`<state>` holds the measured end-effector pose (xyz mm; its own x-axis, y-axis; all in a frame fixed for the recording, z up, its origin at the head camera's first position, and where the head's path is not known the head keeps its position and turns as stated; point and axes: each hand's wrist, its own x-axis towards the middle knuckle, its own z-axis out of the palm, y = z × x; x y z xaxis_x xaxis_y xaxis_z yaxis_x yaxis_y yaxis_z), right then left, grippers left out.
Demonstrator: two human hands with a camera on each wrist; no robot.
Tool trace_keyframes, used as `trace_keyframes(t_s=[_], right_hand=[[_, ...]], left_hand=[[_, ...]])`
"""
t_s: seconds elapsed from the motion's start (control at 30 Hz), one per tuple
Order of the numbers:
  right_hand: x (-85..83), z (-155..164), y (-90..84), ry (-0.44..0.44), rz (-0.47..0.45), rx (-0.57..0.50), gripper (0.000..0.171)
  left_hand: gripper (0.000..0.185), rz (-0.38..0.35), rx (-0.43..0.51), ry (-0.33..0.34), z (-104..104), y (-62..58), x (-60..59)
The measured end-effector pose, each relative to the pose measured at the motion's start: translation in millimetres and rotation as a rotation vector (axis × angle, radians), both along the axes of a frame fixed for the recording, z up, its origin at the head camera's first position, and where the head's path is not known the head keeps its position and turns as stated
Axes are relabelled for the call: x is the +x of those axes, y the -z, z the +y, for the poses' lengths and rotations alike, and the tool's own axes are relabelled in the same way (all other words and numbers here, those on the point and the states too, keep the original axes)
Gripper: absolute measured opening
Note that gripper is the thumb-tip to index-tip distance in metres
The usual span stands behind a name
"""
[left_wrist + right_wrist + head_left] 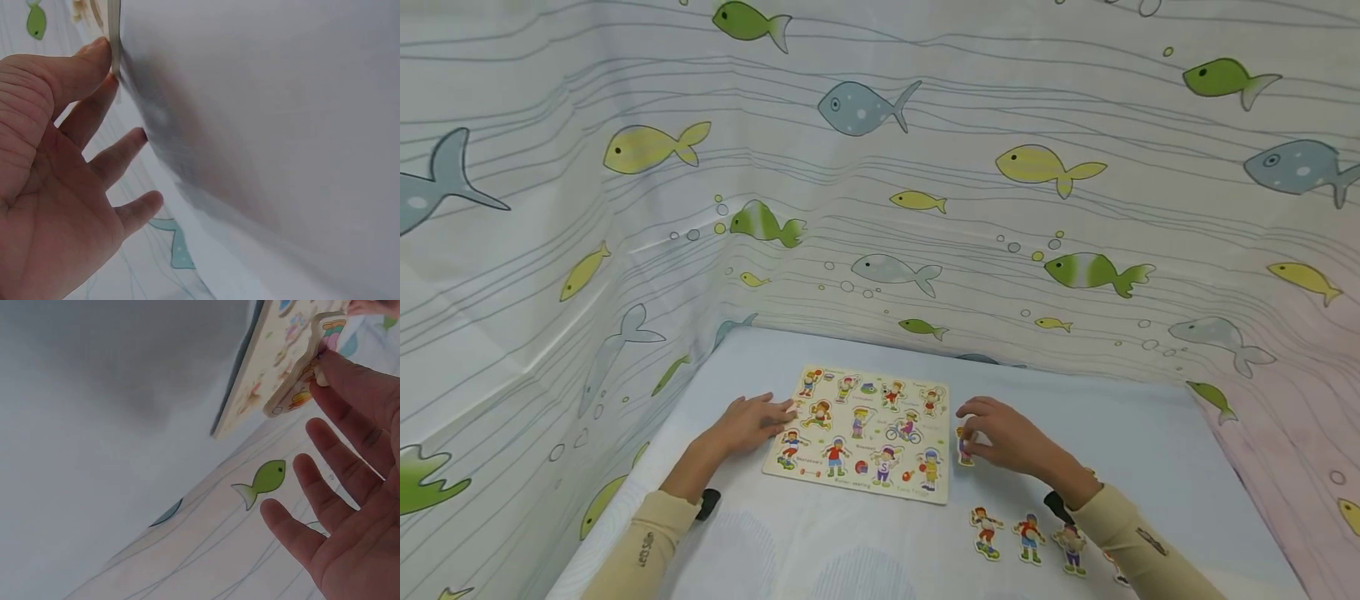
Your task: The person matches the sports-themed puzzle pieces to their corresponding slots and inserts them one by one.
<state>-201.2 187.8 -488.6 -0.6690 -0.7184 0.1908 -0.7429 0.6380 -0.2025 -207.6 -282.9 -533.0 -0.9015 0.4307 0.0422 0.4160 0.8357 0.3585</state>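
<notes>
A wooden puzzle board (865, 433) printed with cartoon children lies flat on the pale blue table. My left hand (752, 421) rests at the board's left edge with its fingers straight. In the left wrist view the left hand (62, 156) shows its palm, fingertips touching the board's edge (114, 37). My right hand (1003, 437) pinches a figure-shaped puzzle piece (964, 446) just off the board's right edge. The right wrist view shows that piece (306, 369) tilted against the board (256, 375), with the hand's other fingers (331, 469) spread out.
Three loose figure pieces (985, 532) (1028, 537) (1071, 548) lie on the table near my right forearm. A fish-print curtain (880, 208) walls the table on the left, back and right. Bare table surface (820, 550) lies in front of the board.
</notes>
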Motion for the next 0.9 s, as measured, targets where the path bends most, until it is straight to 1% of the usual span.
trace_keyframes(t_s=[0.1,0.27,0.57,0.67,0.9], right_hand=[[-0.3,-6.2,-0.7,-0.008,-0.007,0.004,0.009],[-3.1,-14.9,-1.5,-0.017,0.017,-0.002,0.009],[-4.6,-29.5,-2.9,-0.008,0.018,-0.012,0.01],[-7.0,-35.2,-3.1,-0.008,0.022,-0.002,0.01],[-14.9,-47.6,-4.1,-0.038,0.021,-0.004,0.009]], left_hand=[[0.036,0.0,-0.001,-0.001,0.0,0.4,-0.7],[0.036,0.015,-0.001,0.001,-0.3,0.9,-2.8],[0.036,0.005,-0.008,-0.002,-0.1,1.7,-2.9],[0.036,0.003,-0.006,-0.006,-0.1,1.8,-2.6],[0.037,0.013,-0.013,-0.005,-0.5,2.9,-3.7]])
